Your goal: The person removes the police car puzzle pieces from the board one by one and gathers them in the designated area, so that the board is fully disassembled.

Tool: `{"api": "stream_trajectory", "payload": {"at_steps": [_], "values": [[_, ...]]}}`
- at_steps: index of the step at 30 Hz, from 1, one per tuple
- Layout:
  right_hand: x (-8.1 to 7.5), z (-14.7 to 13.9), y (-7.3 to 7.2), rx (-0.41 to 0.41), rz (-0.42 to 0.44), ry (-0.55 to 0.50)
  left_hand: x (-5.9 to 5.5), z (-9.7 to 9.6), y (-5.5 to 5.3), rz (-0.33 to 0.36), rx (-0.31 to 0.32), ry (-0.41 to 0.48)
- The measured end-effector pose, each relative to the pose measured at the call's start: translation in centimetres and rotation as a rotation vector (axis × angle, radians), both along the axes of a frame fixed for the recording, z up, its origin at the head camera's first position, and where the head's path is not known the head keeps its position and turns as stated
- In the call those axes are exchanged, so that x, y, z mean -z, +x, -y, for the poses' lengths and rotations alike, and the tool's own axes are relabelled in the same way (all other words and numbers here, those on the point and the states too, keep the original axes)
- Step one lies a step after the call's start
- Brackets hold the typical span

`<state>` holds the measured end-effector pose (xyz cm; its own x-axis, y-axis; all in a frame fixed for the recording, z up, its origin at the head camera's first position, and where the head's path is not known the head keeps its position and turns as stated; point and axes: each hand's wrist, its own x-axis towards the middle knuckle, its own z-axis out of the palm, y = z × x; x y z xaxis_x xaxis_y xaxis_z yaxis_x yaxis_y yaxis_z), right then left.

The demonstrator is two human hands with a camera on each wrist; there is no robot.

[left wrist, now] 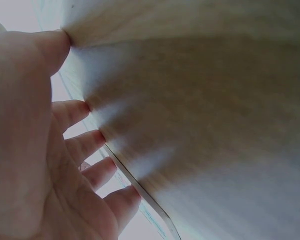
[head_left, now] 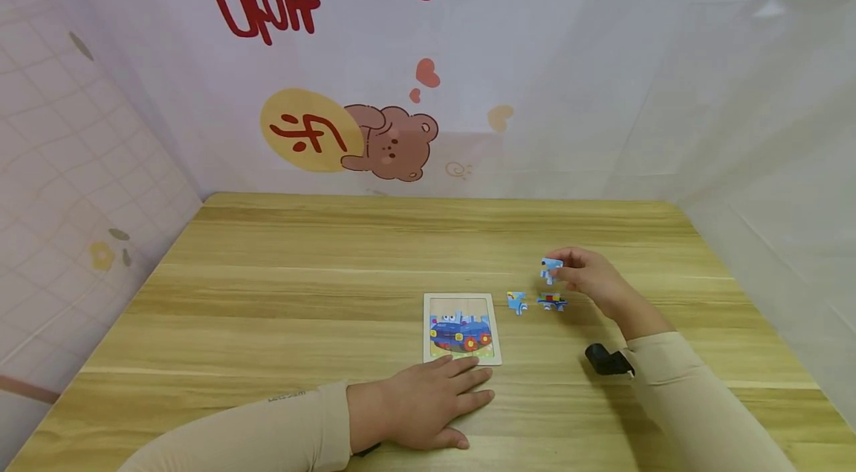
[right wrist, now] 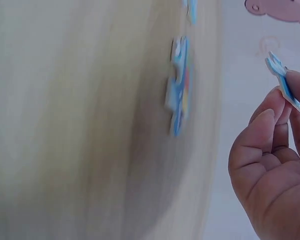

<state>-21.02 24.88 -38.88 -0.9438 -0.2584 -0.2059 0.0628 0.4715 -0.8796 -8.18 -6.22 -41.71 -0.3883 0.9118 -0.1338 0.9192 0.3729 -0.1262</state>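
Observation:
A jigsaw puzzle in a white frame (head_left: 496,338) shows a blue cartoon truck; its upper strip is bare board. My left hand (head_left: 435,401) lies flat with spread fingers, the fingertips touching the frame's near edge; the left wrist view shows them along that edge. To the right, my right hand (head_left: 588,279) pinches a light-blue puzzle piece (head_left: 550,270) between thumb and fingers, above the table. That held piece (right wrist: 284,85) appears edge-on in the right wrist view. Two loose pieces lie below it: a blue one with yellow (head_left: 516,302) and a multicoloured one (head_left: 552,301).
The wooden table (head_left: 301,271) spreads around the puzzle. A white cloth wall (head_left: 568,85) with a printed bear (head_left: 397,145) stands behind it. Cloth also hangs at both sides. A black wrist device (head_left: 607,360) sits by the right sleeve.

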Motion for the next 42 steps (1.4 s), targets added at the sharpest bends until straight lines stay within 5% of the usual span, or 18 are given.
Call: {"api": "stream_trajectory", "payload": {"at_steps": [11,42], "values": [[0.8,-2.4,0.1,0.0,0.032,-0.027,-0.1,0.0,0.0,-0.001,-0.01,0.0],[1.4,-5.5,1.0,-0.03,0.117,0.182,0.0,0.0,0.1,-0.011,-0.008,0.003]]}}
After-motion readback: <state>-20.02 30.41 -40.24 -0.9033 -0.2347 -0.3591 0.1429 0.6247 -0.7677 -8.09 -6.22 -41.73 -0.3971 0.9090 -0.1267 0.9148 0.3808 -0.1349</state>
